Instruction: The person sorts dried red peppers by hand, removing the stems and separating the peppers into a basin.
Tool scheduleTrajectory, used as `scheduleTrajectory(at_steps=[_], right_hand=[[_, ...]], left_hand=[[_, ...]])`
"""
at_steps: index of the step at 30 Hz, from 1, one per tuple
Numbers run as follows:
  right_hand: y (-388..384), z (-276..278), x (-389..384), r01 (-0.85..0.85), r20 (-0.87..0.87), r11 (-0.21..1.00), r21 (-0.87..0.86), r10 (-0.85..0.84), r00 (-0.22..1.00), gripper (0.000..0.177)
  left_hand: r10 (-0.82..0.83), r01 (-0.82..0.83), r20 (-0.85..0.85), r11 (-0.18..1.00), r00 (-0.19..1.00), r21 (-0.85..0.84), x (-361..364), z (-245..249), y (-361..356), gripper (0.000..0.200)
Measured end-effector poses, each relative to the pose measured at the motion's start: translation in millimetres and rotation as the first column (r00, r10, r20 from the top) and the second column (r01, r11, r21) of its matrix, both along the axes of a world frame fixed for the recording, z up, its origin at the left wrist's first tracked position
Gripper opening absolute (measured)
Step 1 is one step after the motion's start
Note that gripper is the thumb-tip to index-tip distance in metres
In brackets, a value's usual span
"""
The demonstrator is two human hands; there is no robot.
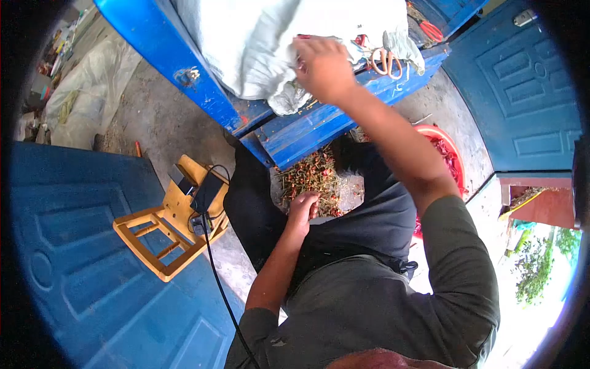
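Note:
My right hand [327, 71] reaches over the mouth of a white woven sack [258, 43] on a blue bench. Red dried chilies [301, 56] show beside its fingers, which are blurred and partly hidden. Orange-handled scissors [386, 64] lie just right of that hand, at the sack's edge. Lower down, my left hand [302, 212] is closed between my knees; whatever it may hold is hidden. Beneath it, a pile of stems and red chili bits [310, 181] covers the floor.
A blue wooden bench [326, 132] stands in front of me. Red-handled scissors [430, 31] lie at its far right. By my right leg is a red basin [452, 144] of chilies. A tipped wooden chair [163, 240] with a black cable is at left, near blue doors [522, 74].

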State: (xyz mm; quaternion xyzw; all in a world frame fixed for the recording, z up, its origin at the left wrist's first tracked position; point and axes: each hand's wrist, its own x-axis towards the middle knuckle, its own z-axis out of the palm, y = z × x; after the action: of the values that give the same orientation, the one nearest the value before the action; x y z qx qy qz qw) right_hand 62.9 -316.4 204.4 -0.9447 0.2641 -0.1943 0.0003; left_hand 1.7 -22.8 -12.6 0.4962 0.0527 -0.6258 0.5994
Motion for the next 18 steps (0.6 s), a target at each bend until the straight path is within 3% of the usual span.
scheduleTrajectory(at_steps=[1,3,4,5,11,13,15,18], right_hand=[[15,8,10,0.008,-0.007,0.997,0.076,-0.007,1.0,0.055],[37,-5,31,-0.171,0.231,0.902,0.396,0.082,0.969,0.058],[48,-11,42,-0.245,0.347,0.876,0.416,0.096,0.933,0.053],[56,-18,52,-0.319,0.457,0.846,0.427,0.103,0.883,0.049],[60,-24,25,-0.302,0.403,0.866,0.399,0.131,0.906,0.046],[53,-22,-6,-0.346,0.482,0.908,0.236,0.199,0.853,0.039],[49,-26,-35,-0.245,0.503,0.933,0.265,0.083,0.86,0.033],[31,-41,-69,-0.091,0.535,0.796,0.599,-0.313,0.785,0.023]], left_hand=[[-0.01,0.01,0.004,1.0,1.0,-0.001,-1,-1,0,0.01],[0.004,-0.004,-0.011,1.0,1.0,0.018,-1,-8,2,0.01],[-0.003,0.003,-0.007,1.0,1.0,0.019,-1,-7,2,0.01],[0.014,-0.014,-0.016,1.0,1.0,0.01,-1,-6,3,0.011],[0.035,-0.035,-0.016,0.999,0.999,-0.002,1,-3,5,0.012],[0.037,-0.037,-0.016,0.999,0.999,-0.017,2,-4,4,0.013],[-0.026,0.026,-0.002,0.999,1.0,-0.02,2,-4,4,0.009],[-0.044,0.044,0.002,0.999,0.999,0.001,1,-2,0,0.009]])
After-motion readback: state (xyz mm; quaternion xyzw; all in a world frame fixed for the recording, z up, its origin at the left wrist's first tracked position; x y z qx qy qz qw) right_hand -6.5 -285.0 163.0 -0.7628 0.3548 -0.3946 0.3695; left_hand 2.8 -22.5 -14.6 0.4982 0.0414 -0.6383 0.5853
